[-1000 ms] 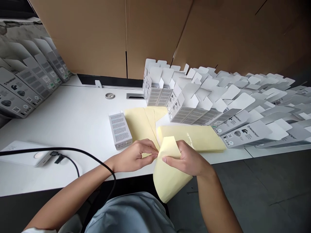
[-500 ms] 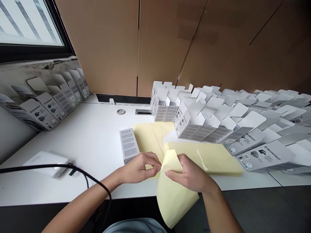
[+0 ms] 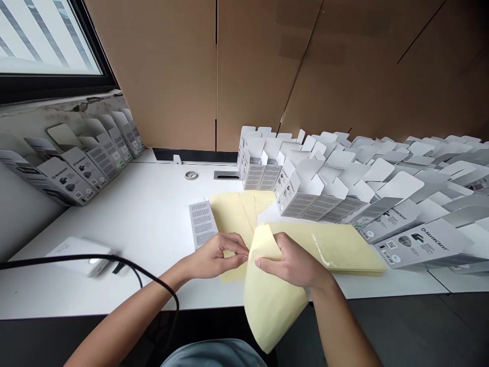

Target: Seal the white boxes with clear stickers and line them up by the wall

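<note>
A pale yellow paper sheet (image 3: 269, 306) is bent over and hangs past the table's front edge. My right hand (image 3: 294, 260) is closed on it, thumb on the near face. With thumb and fingertips pinched together, my left hand (image 3: 225, 256) grips the sheet's left edge. Under and beyond my hands, more yellow sheets (image 3: 229, 209) lie fanned out. A stack of yellow sheets (image 3: 336, 244) with a shiny white streak sits to the right. Just beyond my left hand is a small printed box (image 3: 203, 221) lying on the table.
Many open-topped white boxes (image 3: 416, 242) crowd the right side, and several more (image 3: 86, 168) line the left wall. A white power bank (image 3: 82, 255) lies at left; a black cable (image 3: 153, 278) crosses my left forearm. A tape roll (image 3: 191, 175) rests near the cardboard panels (image 3: 171, 76).
Both hands and the held yellow sheet have shifted slightly up and left in view. The grip looks the same.
</note>
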`<act>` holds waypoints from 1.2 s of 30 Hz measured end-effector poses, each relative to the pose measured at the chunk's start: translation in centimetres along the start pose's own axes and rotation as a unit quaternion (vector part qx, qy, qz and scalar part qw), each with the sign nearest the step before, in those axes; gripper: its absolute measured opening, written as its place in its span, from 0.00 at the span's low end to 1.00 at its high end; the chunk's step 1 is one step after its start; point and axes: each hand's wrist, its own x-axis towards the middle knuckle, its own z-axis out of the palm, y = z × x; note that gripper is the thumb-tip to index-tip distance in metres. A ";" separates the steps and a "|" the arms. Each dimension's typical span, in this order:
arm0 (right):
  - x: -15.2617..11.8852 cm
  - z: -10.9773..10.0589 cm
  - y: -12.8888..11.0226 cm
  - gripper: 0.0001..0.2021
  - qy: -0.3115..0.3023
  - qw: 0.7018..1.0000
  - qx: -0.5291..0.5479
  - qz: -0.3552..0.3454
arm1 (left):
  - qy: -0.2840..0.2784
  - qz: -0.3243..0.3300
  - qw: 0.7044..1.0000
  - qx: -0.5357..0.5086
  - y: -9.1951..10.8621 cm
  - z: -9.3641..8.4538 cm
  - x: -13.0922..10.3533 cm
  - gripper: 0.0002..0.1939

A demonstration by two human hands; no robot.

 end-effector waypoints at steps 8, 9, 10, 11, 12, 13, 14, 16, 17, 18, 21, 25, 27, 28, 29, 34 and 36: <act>0.4 -0.2 0.4 0.11 -0.035 0.999 0.022 0.001 | 0.002 -0.001 1.000 -0.002 0.0 0.0 0.0 0.13; 0.4 -0.1 0.5 0.11 -0.037 0.999 0.030 -0.004 | 0.007 -0.003 1.000 0.002 0.0 0.0 -0.1 0.13; 0.4 0.0 0.6 0.11 -0.032 0.999 0.042 -0.007 | 0.015 -0.003 1.000 0.009 0.0 0.0 -0.1 0.13; 0.3 0.3 0.8 0.10 -0.019 0.998 0.057 -0.010 | 0.026 0.000 1.000 0.018 0.0 0.0 -0.2 0.13; 0.2 0.8 0.9 0.09 0.001 0.997 0.077 -0.013 | 0.040 0.005 0.999 0.030 0.0 0.0 -0.4 0.13; 0.1 1.3 1.1 0.08 0.027 0.994 0.103 -0.017 | 0.058 0.013 0.997 0.046 0.0 0.0 -0.5 0.13; 0.0 2.0 1.3 0.08 0.058 0.989 0.137 -0.023 | 0.077 0.026 0.995 0.063 -0.1 0.1 -0.6 0.13; -0.4 3.6 1.5 0.10 0.120 0.969 0.213 -0.031 | 0.122 0.065 0.986 0.098 -0.1 0.6 -1.0 0.11; -0.5 4.4 1.5 0.12 0.148 0.956 0.251 -0.030 | 0.147 0.090 0.979 0.113 -0.2 0.9 -1.1 0.11; -0.7 5.2 1.4 0.13 0.172 0.943 0.285 -0.029 | 0.172 0.115 0.970 0.125 -0.2 1.2 -1.3 0.12; -0.9 7.1 0.8 0.14 0.230 0.910 0.344 -0.035 | 0.231 0.170 0.947 0.144 0.0 2.4 -1.6 0.17; -1.0 8.1 0.4 0.12 0.282 0.897 0.336 -0.055 | 0.261 0.181 0.936 0.149 0.5 3.3 -2.0 0.18; -1.2 8.1 0.5 0.11 0.295 0.903 0.306 -0.064 | 0.271 0.165 0.937 0.148 0.8 3.4 -2.1 0.16; -1.3 8.1 0.6 0.10 0.299 0.907 0.286 -0.071 | 0.272 0.155 0.938 0.149 1.0 3.4 -2.2 0.15; -1.5 7.9 0.8 0.09 0.300 0.913 0.265 -0.081 | 0.271 0.148 0.939 0.152 1.2 3.4 -2.3 0.13; -2.5 6.5 1.6 0.04 0.234 0.955 0.130 -0.131 | 0.186 0.088 0.966 0.155 2.7 2.4 -2.5 0.06; -2.8 5.6 1.4 0.04 0.187 0.971 0.070 -0.132 | 0.113 0.034 0.984 0.132 3.2 1.7 -2.3 0.06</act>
